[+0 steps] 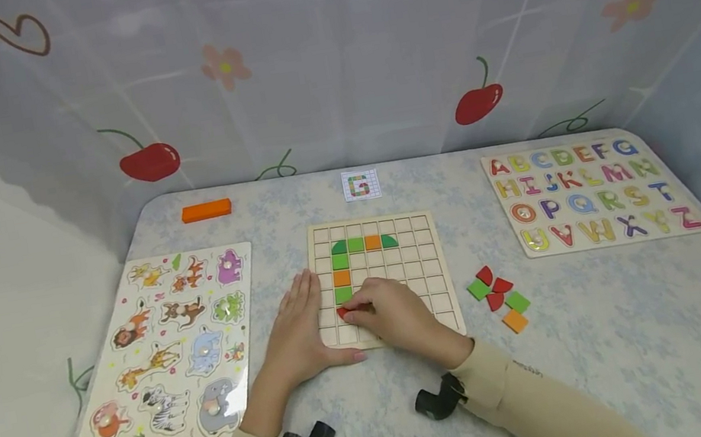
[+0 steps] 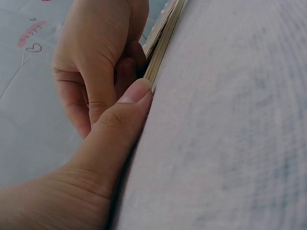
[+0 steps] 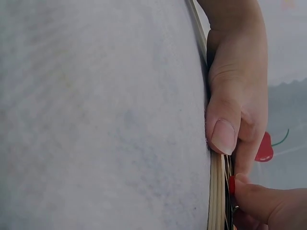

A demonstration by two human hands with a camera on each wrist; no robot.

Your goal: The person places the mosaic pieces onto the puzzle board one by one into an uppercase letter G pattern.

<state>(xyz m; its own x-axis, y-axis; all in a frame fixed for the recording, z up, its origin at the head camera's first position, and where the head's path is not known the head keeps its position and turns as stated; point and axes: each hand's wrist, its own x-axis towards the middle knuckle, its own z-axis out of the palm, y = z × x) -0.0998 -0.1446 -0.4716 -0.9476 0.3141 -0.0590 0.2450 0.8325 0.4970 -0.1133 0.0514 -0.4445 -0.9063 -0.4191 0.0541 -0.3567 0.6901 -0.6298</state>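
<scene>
A wooden grid board [image 1: 424, 268] lies in the middle of the table. Green and orange squares run along its upper row and down its left side, with a dark green quarter-circle [image 1: 389, 240] at each end of the row. My right hand [image 1: 397, 311] pinches a red quarter-circle piece [image 1: 342, 313] low in the left column, just below a green square [image 1: 343, 295]. In the right wrist view the red piece [image 3: 232, 185] shows at the fingertips, against the board. My left hand [image 1: 300, 331] lies with straight fingers along the board's left edge, its thumb [image 2: 129, 103] by the front edge.
Loose red, green and orange pieces [image 1: 496, 300] lie right of the board. A pattern card [image 1: 361, 185] with a letter G stands behind it, and an orange bar [image 1: 206, 210] sits back left. An animal puzzle [image 1: 170, 349] lies left, an alphabet puzzle [image 1: 597, 193] right.
</scene>
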